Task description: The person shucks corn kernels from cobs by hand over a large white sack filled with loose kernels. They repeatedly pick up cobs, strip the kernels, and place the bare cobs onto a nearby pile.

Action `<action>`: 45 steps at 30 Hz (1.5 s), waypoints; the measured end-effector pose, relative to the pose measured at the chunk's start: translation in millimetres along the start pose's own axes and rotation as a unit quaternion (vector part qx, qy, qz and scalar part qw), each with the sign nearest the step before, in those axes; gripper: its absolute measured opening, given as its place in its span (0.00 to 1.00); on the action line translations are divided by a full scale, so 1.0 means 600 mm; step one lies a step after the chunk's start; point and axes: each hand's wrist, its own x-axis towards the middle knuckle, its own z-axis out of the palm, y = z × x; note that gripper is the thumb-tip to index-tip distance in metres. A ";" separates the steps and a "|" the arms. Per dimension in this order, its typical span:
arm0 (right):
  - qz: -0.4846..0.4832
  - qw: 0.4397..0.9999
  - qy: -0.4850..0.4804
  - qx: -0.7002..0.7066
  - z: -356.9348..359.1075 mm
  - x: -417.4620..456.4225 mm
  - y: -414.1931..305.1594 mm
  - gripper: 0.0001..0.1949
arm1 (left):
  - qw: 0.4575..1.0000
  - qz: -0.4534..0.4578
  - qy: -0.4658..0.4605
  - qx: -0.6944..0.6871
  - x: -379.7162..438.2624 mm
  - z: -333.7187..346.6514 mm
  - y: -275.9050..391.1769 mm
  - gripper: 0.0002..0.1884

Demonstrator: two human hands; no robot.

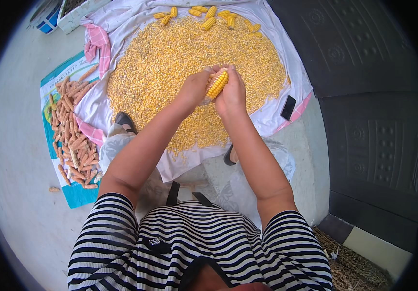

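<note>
Between my two hands is a partly shelled corn cob (pixel 217 85), yellow kernels still on its near side and bare pinkish cob on the other. My left hand (pixel 195 87) grips it from the left, thumb against it; my right hand (pixel 233 91) wraps it from the right. Below them a wide layer of loose corn kernels (pixel 165 65) covers a white cloth (pixel 179 165) with pink checked parts. Several unshelled corn ears (pixel 209 23) lie along its far edge. Many bare cobs (pixel 68 120) are heaped on a printed woven sack (pixel 81 198) at the left.
A black phone (pixel 288 107) lies on the cloth's right edge. A dark embossed metal door (pixel 369 109) stands at the right. At the upper left are a bucket (pixel 48 22) and a white planter box (pixel 74 18). Dried plant stalks (pixel 354 262) lie at the lower right; my feet flank the cloth's near edge.
</note>
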 end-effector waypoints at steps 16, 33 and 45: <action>-0.015 0.998 -0.011 -0.062 0.007 -0.024 -0.011 0.17 | 0.998 -0.034 -0.018 0.048 0.002 -0.003 0.010 0.29; 0.003 0.995 0.000 -0.103 -0.008 -0.005 -0.024 0.16 | 0.991 -0.077 0.009 -0.106 -0.007 0.003 0.000 0.21; 0.025 0.992 0.092 -0.084 -0.014 0.011 -0.013 0.14 | 0.996 0.026 -0.028 0.075 -0.018 0.000 -0.009 0.22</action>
